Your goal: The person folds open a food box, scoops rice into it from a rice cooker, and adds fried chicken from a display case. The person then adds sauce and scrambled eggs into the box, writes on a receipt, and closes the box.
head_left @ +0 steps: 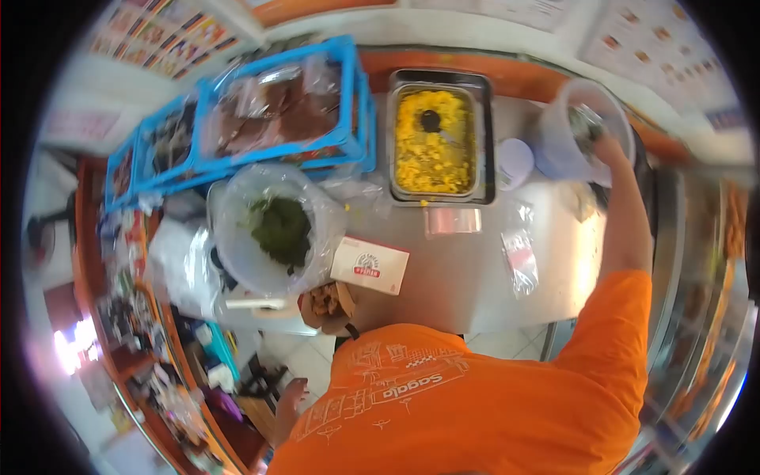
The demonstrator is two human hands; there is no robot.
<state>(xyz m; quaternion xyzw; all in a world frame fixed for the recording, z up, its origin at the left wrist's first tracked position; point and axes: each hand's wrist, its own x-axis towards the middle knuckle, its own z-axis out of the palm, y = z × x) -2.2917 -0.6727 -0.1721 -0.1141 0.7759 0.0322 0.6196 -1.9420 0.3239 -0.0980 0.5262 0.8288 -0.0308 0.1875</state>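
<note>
My right arm stretches to the back right, and my right hand (606, 149) is down inside a tall translucent plastic tub (554, 142). It is at the clear and dark greenish packets (586, 127) in there; its fingers are hidden, so I cannot tell whether it grips one. Low beside my body hangs my left hand (294, 393), empty, its fingers loosely apart. Close to my front stands an opened brown paper food box (327, 307) with brown fried-looking pieces in it. A white and red printed carton (370, 266) lies just beyond that box.
A metal pan (434, 142) of yellow food with a dark round item stands at the back middle. Left of it are blue crates (277, 158) of packaged goods and a plastic-lined tub (237, 245) of green leaves. Sealed packets (519, 257) and a round lid (515, 163) lie on the metal table (451, 277).
</note>
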